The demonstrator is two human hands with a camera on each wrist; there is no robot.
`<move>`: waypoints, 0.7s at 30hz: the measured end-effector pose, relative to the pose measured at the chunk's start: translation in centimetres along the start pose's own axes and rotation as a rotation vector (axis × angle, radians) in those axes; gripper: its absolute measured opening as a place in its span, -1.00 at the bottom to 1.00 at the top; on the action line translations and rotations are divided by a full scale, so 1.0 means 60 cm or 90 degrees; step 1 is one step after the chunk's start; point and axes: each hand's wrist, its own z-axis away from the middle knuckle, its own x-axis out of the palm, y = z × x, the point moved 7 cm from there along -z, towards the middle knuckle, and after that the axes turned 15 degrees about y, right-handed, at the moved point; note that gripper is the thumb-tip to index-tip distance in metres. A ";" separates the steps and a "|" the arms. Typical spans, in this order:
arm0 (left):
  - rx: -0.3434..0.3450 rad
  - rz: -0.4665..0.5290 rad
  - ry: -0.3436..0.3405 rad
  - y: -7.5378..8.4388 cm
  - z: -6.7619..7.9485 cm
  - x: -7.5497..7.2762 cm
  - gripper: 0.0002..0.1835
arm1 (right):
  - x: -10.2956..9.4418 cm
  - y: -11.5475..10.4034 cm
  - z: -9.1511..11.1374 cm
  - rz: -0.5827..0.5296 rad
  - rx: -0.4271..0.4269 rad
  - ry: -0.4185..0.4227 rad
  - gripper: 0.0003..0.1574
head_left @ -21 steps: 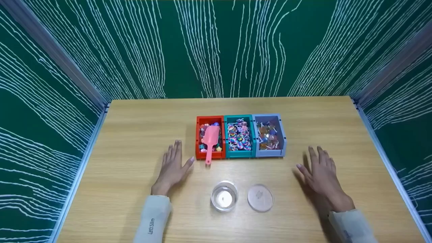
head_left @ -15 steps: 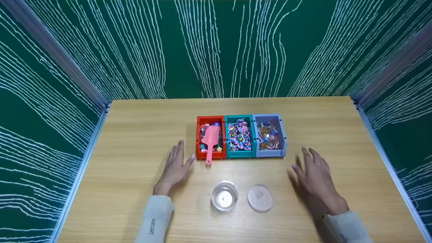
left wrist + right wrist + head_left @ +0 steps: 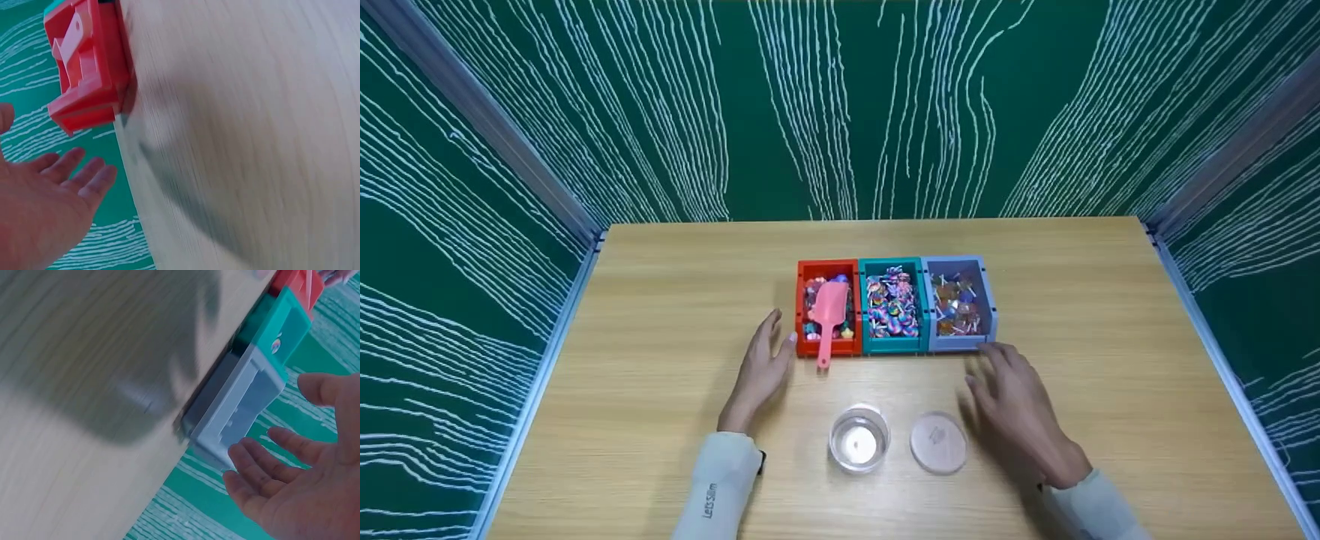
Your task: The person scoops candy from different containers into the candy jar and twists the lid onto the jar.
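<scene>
My left hand (image 3: pixel 757 381) is beside the red bin (image 3: pixel 804 300), its fingers loosely extended and holding nothing. A pink scoop (image 3: pixel 829 306) lies on the small colourful pieces in that bin, handle over the front edge. My right hand (image 3: pixel 1018 403) reaches to the front right corner of the lavender bin (image 3: pixel 991 307), fingers slightly bent and holding nothing; whether they touch it I cannot tell. In the right wrist view, the hand (image 3: pixel 304 481) has its palm showing. Between these two bins, the teal bin (image 3: pixel 894 346) holds swirl-patterned mini lollipops; clear-coloured ones (image 3: pixel 958 304) fill the lavender bin.
A clear round jar (image 3: pixel 838 448) stands upright in front of the bins, between the hands. Right of it a clear round lid (image 3: pixel 938 443) lies flat on the wooden table (image 3: pixel 675 300). Green walls (image 3: pixel 780 150) with white wavy lines enclose the back and sides.
My right hand has moved left, up to the lavender bin's corner. My left hand has shifted slightly right, closer to the red bin. The bins, scoop, jar and lid have stayed in place.
</scene>
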 end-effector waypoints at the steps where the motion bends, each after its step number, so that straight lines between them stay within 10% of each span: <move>1: 0.006 0.010 0.007 0.003 -0.001 0.001 -0.27 | 0.003 -0.006 0.001 -0.006 -0.009 0.004 -0.28; 21: -0.056 0.072 0.075 0.015 -0.024 0.033 -0.42 | 0.071 -0.084 0.001 -0.063 0.009 -0.091 -0.44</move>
